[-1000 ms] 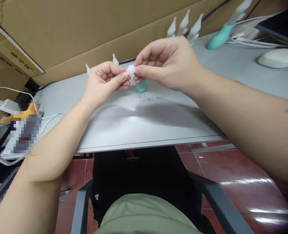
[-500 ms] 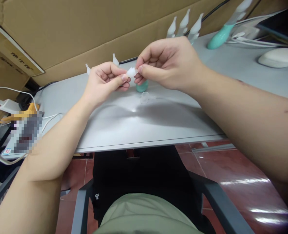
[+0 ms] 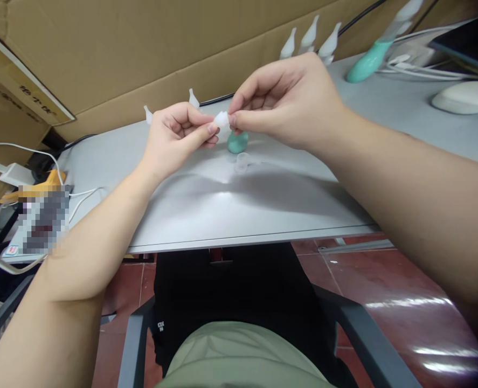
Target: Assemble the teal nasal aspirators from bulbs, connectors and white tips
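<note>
A small white translucent nozzle piece (image 3: 221, 119) is pinched between my two hands above the desk. My left hand (image 3: 181, 129) grips its left end with thumb and fingertips. At its right end, the thumb and forefinger of my right hand (image 3: 281, 102) are closed on it; fine detail there is too small to make out. Just below my right fingertips a teal rubber bulb (image 3: 237, 142) rests on the desk. In front of that lies a clear round plastic piece (image 3: 242, 161). Two white nozzle tips (image 3: 194, 99) stand behind my left hand.
Three white-tipped pieces (image 3: 309, 35) stand along the cardboard (image 3: 141, 48) at the back. An assembled teal bulb with nozzle (image 3: 370, 62) lies right, near a white mouse (image 3: 465, 97) and cables. A blurred-out device (image 3: 47, 221) and charger (image 3: 16, 175) sit left on the grey desk (image 3: 206, 215).
Both hands stay pinched on the nozzle piece. My right fingers have shifted slightly up and right, uncovering more of the teal bulb. The whole view has drifted a little.
</note>
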Available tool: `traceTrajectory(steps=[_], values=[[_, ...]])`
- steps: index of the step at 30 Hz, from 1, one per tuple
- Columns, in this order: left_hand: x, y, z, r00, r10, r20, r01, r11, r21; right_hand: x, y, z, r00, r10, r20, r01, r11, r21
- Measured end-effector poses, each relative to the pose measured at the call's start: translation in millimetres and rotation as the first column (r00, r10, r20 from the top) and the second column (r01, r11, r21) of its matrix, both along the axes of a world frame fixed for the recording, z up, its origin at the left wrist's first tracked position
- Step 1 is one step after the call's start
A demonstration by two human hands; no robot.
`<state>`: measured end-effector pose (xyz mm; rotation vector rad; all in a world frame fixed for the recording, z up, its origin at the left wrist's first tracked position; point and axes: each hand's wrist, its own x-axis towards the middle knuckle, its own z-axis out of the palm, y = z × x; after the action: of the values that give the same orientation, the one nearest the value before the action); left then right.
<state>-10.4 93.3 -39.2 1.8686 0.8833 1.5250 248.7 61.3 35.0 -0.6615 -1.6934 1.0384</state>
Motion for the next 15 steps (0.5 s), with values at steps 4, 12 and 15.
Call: traceTrajectory(steps=[4,12,15], values=[[1.2,-2.8,-0.2,1.0,-0.03,0.009,0.029,0.997,0.065,1.0,3.5,-2.2,1.0,0.01,-0.014,-0.011,0.998,-0.058],[1.0,0.2,0.5,0.997,0.051,-0.06,-0.049,0.998,0.05,1.9,12.2,-7.1,0.998,0.068,-0.002,-0.068,0.994,-0.09],[0.3,-2.1,0.3,0.995,0.063,-0.077,-0.059,0.996,0.061,1.2,14.2,-6.5,0.997,0.079,-0.008,-0.079,0.992,-0.099]])
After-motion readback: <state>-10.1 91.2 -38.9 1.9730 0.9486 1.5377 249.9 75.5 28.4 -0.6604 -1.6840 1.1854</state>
